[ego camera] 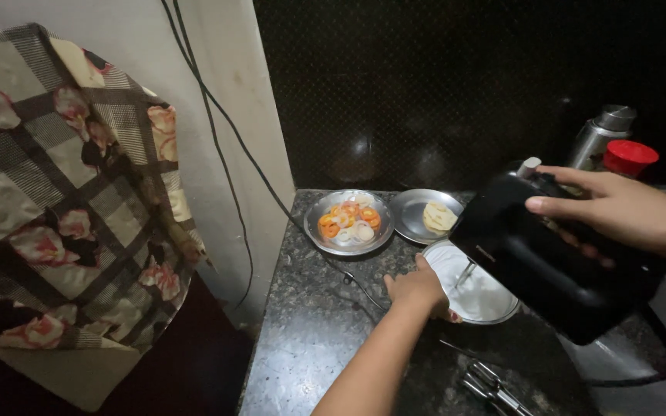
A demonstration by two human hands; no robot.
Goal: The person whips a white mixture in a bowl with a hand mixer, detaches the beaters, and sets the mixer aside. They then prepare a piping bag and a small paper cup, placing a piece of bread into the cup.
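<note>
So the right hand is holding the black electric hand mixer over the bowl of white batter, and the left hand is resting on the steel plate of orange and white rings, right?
Not quite. In the head view the left hand grips the rim of the steel bowl of white batter, not the steel plate of orange and white rings. The right hand does hold the black electric hand mixer over it.

Dark speckled stone counter [310,339] runs below me, its left edge meeting the pale wall. On it I see a steel plate of orange and white rings [348,221], a second steel plate with pale flat pieces [428,216] just beside, a bowl of white batter [478,289], and loose metal beaters [495,387] near the front edge.
</note>
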